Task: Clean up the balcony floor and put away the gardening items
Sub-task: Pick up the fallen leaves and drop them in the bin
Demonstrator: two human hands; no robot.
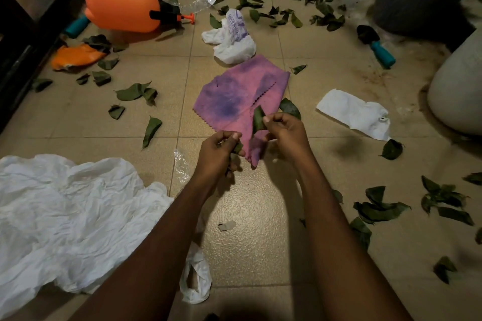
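— Are we reading any writing here?
— Only purple print is showing on the crumpled white bag (234, 31), and we are not managing to read its letters.
— And how are we holding our hands?
— We are reaching both arms forward above the pink cloth (234, 94). Our right hand (285, 133) is pinching one leaf (258, 120) upright between thumb and fingers. Our left hand (217, 151) is gripping a small bunch of leaves (238, 148). Many loose leaves (133, 91) are lying scattered over the tiled floor (247, 242).
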